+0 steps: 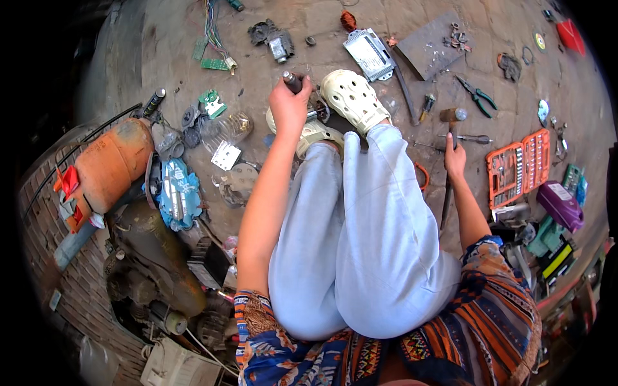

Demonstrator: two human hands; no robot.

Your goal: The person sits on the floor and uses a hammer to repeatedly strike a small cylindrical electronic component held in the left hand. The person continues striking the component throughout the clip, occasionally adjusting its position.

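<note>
My left hand is closed around a dark rod with a round end, its lower part hidden by the fist. Just beside that fist, between my pale clogs, a metal part shows; the hand and clogs cover most of it. My right hand grips a hammer by its long handle, with the head beyond the fingers. A screwdriver lies on the ground just past the hammer's handle.
Pliers and an orange socket set case lie to the right. Ahead are a silver electronic module and a flat metal plate. An orange gas cylinder and a blue plastic bag are on the left.
</note>
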